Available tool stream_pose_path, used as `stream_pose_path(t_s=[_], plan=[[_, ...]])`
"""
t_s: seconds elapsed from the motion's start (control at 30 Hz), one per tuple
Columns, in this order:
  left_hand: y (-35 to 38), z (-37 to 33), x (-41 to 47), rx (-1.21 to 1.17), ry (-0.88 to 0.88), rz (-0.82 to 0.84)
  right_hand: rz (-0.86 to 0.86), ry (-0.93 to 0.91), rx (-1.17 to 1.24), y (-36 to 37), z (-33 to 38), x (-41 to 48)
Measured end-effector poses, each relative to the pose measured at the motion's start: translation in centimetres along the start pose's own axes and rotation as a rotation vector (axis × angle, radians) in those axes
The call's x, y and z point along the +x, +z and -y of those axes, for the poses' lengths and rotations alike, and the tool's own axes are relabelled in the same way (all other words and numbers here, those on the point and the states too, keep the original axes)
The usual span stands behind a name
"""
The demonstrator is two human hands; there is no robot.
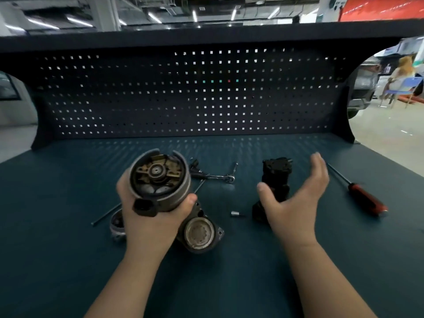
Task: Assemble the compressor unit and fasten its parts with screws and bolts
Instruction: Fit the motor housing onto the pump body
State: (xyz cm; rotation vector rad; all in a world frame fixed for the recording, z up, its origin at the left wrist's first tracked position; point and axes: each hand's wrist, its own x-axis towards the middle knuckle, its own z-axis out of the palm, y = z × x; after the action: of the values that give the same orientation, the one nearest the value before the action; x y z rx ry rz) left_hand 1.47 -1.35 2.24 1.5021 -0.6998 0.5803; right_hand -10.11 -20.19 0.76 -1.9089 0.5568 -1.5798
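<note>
Pictured lying at far left on the teal worktop: a long bolt and a round end cap, seemingly set within reach for fastening later. Held the cylindrical motor housing clear of the worktop in the left hand, grip wrapped round its lower wall and open end tilted toward the camera, apparently to check the brush plate inside before mating. Set just below that hand, flat on the worktop with bore facing up: a flanged housing, probably ready to receive a part. Parked behind, a ratchet wrench; lying further right, a small socket. Stood upright right of centre, the black compressor block. Hovered the right hand in front of that block, grip open, fingers spread, holding nothing, likely poised to take it. Laid well apart at far right, a red-handled screwdriver.
</note>
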Motion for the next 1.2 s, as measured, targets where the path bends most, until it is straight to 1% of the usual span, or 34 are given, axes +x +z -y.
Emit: stream_pose_path(t_s=[0.03, 0.07, 0.1, 0.13, 0.17, 0.2, 0.23, 0.3, 0.43, 0.5, 0.6, 0.63, 0.7, 0.8, 0.9, 0.93, 0.97, 1.1, 1.2], plan=[[0.5, -0.3, -0.1, -0.017, 0.025, 0.017, 0.059, -0.163, -0.016, 0.2, 0.8, -0.6], [1.0, -0.8, -0.3, -0.054, 0.043, 0.045, 0.192, -0.265, 0.001, 0.7, 1.3, -1.3], [1.4, -1.1, -0.5, -0.11, 0.051, 0.077, 0.393, -0.284, 0.027, 1.1, 2.0, -1.9], [1.8, -1.6, -0.8, -0.173, 0.043, 0.111, 0.609, -0.221, 0.058, 1.3, 2.6, -2.2], [2.1, -1.9, -1.0, -0.229, 0.024, 0.146, 0.777, -0.14, 0.101, 1.5, 2.7, -2.5], [2.4, -2.3, -1.2, -0.27, 0.008, 0.182, 0.868, -0.078, 0.16, 1.4, 2.4, -2.6], [2.7, -2.5, -1.4, -0.291, 0.001, 0.219, 0.891, -0.039, 0.223, 1.2, 2.2, -2.5], [3.4, -2.9, -1.2, -0.288, -0.003, 0.316, 0.857, -0.01, 0.303, 1.0, 1.6, -2.3], [5.0, -2.8, 0.1, -0.254, -0.025, 0.53, 0.698, 0.007, 0.3, 1.9, 1.2, -2.1], [5.6, -2.4, 0.5, -0.278, -0.037, 0.575, 0.65, 0.041, 0.309, 2.2, 1.3, -2.0], [5.6, -1.3, 0.8, -0.335, -0.073, 0.585, 0.581, 0.107, 0.312, 2.6, 1.7, -2.5], [5.1, -0.8, 1.1, -0.296, -0.068, 0.606, 0.563, 0.134, 0.32, 2.8, 1.8, -2.7], [3.0, 0.7, 2.0, -0.098, -0.03, 0.655, 0.548, 0.205, 0.292, 3.5, 1.9, -2.8], [-1.5, 4.7, 3.2, 0.324, 0.006, 0.698, 0.559, 0.236, 0.109, 4.4, 1.8, -2.4], [-5.1, 8.4, 3.2, 0.824, -0.016, 0.771, 0.552, 0.251, 0.079, 5.2, 2.1, -1.8], [-5.6, 9.1, 2.8, 0.902, -0.025, 0.778, 0.551, 0.263, 0.078, 5.5, 2.1, -1.7], [-5.9, 9.6, 2.3, 0.913, -0.027, 0.764, 0.549, 0.271, 0.07, 5.9, 2.0, -1.6], [-5.5, 9.6, 1.6, 0.804, -0.003, 0.668, 0.537, 0.295, 0.085, 6.9, 1.9, -1.3], [-5.4, 9.4, 1.4, 0.794, 0.004, 0.652, 0.508, 0.301, 0.122, 7.2, 1.7, -1.5]])
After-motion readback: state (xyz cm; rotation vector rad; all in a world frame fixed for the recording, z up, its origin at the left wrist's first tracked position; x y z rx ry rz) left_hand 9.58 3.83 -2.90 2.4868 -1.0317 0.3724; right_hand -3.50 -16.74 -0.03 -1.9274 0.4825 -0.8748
